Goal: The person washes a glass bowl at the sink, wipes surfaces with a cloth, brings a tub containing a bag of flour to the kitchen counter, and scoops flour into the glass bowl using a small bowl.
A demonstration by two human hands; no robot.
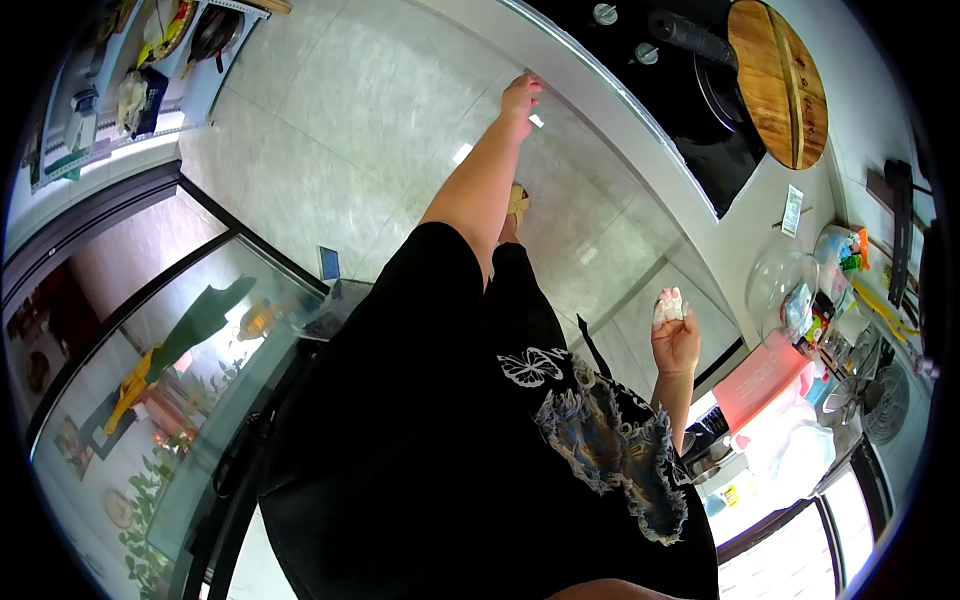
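Observation:
My left hand (520,100) reaches out at the end of the bare forearm, beside the pale front edge of the counter (600,130). Its fingers are apart, and I see nothing held in them. On the right, my right hand (676,345) is raised with the palm side showing. The fingers are closed about a small white, lumpy thing (668,308) with pinkish spots at the top; its kind I cannot make out. Below the arms is my black top with a butterfly print (532,367) and a frayed denim patch (610,450).
On the counter, a black hob (690,120) carries a dark-handled pan (690,38) with a round wooden lid (780,85). A clear bowl (775,285), a pink box (760,375) and a fan (882,400) crowd the right. Shelves (195,90) and a framed glass door (230,320) stand left.

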